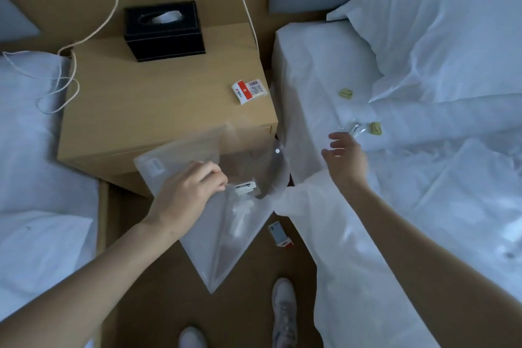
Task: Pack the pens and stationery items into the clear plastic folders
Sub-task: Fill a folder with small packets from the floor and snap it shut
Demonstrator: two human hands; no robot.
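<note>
My left hand (pixel 189 194) grips the edge of a clear plastic folder (pixel 223 246) that hangs open between the nightstand and the bed. White stationery pieces (pixel 243 206) lie inside it. My right hand (pixel 343 159) hovers open over the white bed, fingers spread, just short of a small clear packet (pixel 356 128). Two small yellowish items lie on the sheet, one (pixel 376 128) beside the packet and the other (pixel 346 93) farther back. A red-and-white labelled pack (pixel 249 91) rests on the nightstand's right corner.
The wooden nightstand (pixel 158 110) carries a black tissue box (pixel 164 29), and white cables (pixel 72 70) trail off its left side. A small box (pixel 279 234) lies on the brown floor by the bed. Pillows (pixel 440 34) fill the bed's head. My shoes (pixel 284 311) show below.
</note>
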